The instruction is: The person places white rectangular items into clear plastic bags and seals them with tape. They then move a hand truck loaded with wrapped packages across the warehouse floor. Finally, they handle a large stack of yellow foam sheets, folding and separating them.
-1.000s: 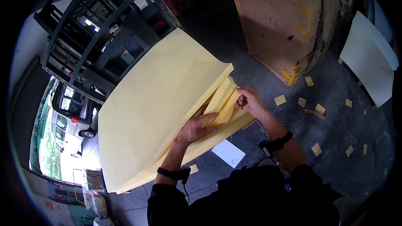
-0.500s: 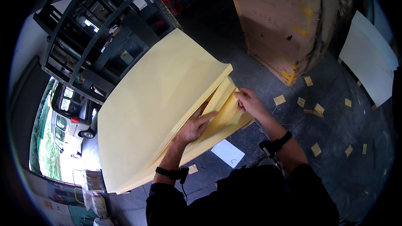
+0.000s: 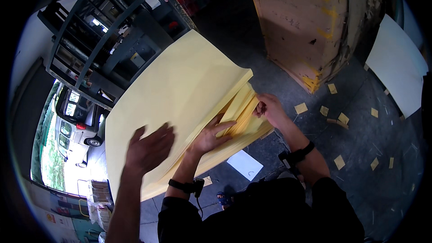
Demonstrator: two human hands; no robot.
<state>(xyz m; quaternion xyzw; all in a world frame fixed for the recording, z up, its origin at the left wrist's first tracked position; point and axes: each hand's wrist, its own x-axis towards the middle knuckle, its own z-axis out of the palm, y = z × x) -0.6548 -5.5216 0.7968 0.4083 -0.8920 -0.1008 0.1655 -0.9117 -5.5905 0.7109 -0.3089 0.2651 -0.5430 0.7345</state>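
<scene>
A large stack of yellow paper sheets (image 3: pixel 175 78) lies at a slant before me, its upper layers raised from those below along the near right side. My left hand (image 3: pixel 208 137) is in that gap, fingers apart, some of them partly hidden under the raised layers. At the stack's right corner, my right hand (image 3: pixel 268 109) is closed on the edges of several yellow sheets, which fan out between my hands. Another person's hand (image 3: pixel 150 148) reaches over the stack's left part, slightly blurred, with its fingers extended.
A tall, worn brown carton (image 3: pixel 299 27) stands beyond the stack to the right. A dark metal frame (image 3: pixel 101 40) rises at the far left, near a parked van (image 3: pixel 72 130). Yellow scraps (image 3: pixel 343 118) and a white sheet (image 3: pixel 245 164) lie on the floor. A white board (image 3: pixel 396 67) leans far right.
Another person's arm has come in from the lower left over the stack. The sheets at my right hand are fanned more into separate layers. My hands have barely moved.
</scene>
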